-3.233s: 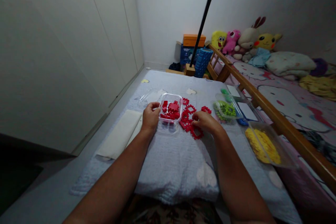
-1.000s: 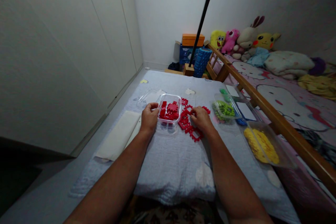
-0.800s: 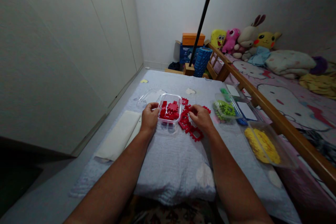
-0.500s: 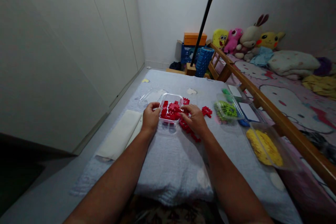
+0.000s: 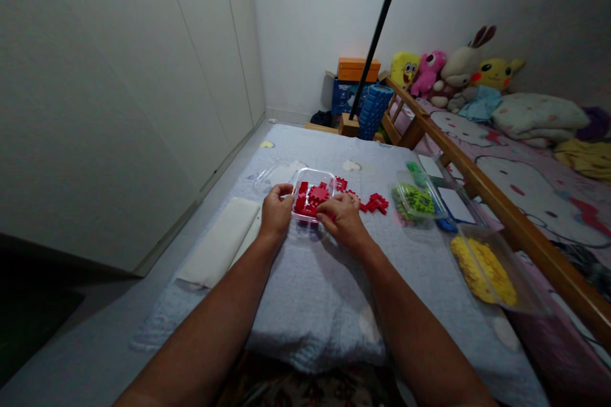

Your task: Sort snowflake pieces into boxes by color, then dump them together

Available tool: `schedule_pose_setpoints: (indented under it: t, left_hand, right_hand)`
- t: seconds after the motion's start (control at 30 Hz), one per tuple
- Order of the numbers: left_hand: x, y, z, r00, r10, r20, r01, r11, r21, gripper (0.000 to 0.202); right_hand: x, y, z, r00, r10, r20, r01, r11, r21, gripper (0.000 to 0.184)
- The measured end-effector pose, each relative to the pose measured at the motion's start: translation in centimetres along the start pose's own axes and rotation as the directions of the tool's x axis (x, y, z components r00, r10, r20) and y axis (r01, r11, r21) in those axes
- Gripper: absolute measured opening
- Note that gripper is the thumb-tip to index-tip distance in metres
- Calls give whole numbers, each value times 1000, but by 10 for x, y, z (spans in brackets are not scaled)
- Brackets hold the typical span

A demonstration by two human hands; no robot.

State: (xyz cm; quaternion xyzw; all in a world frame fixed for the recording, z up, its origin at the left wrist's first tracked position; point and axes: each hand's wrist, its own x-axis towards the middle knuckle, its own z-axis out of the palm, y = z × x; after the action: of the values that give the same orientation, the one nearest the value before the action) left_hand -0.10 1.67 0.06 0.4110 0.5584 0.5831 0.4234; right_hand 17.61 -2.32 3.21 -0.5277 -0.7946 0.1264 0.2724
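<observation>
A clear plastic container [image 5: 315,173] stands on the cloth-covered table in front of me, with several red interlocking plastic pieces [image 5: 304,200] in it. My left hand [image 5: 277,208] grips the container's left side, thumb and fingers at its rim. My right hand [image 5: 342,216] is at the container's front right corner, its fingers curled together and pointing in over the rim. A bit of red shows under those fingers, but what they hold is hidden. More red pieces [image 5: 377,203] lie on the cloth just right of the container, partly behind my right hand.
A clear lid [image 5: 277,175] lies behind the container at left. A folded cream cloth [image 5: 219,241] is at the left. On the right stand clear containers of green pieces [image 5: 415,198] and yellow pieces [image 5: 484,270], beside the wooden bed rail [image 5: 477,172]. A black pole [image 5: 377,38] rises beyond the table.
My right hand has moved left and slightly down to the container's front right corner. Red pieces that lay below it on the cloth no longer show. My left hand stays on the container.
</observation>
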Motion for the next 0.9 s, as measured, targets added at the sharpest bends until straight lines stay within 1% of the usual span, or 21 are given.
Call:
schedule_pose_setpoints:
  t: [0.17,0.23,0.3,0.37,0.43,0.53,0.63,0.7,0.8,0.9]
  left_hand:
    - [0,-1,0,1000,-3,0,3,1000,-6,29]
    - [0,-2,0,1000,-1,-1,1,1000,-2,29]
    - [1,-3,0,1000,3,-5,-3,1000,6,29]
    - [3,-5,0,1000,12,-10,-12,1000,10,29]
    - [5,-6,0,1000,18,-20,-18,1000,-1,30]
    - [8,-8,-1,999,19,-26,-20,999,-26,30]
    - [8,-9,-2,999,27,-32,-28,999,-22,30]
    - [8,-9,-2,999,34,-37,-34,999,-11,30]
    - [7,-8,-1,999,33,-39,-33,999,-2,29]
    - [7,-6,0,999,31,-35,-31,999,-11,29]
  right_hand:
    - [-2,5,-4,1000,-6,23,6,1000,-1,12]
    - [-2,11,-9,1000,5,-15,-5,1000,4,14]
    - [-2,20,-16,997,40,-73,-41,999,-5,17]
    - [-2,30,-24,992,80,-95,-83,996,-27,18]
    - [-2,37,-31,993,101,-52,-104,993,-50,17]
    - [-3,38,-37,992,83,98,-75,994,-77,13]
    - [-5,30,-37,961,101,258,-56,983,-176,12]
    - [-6,23,-34,935,150,322,-55,956,-287,17]
    - [-7,15,-29,919,207,336,-53,909,-414,20]
    - [-9,17,-28,927,219,306,-60,889,-455,17]
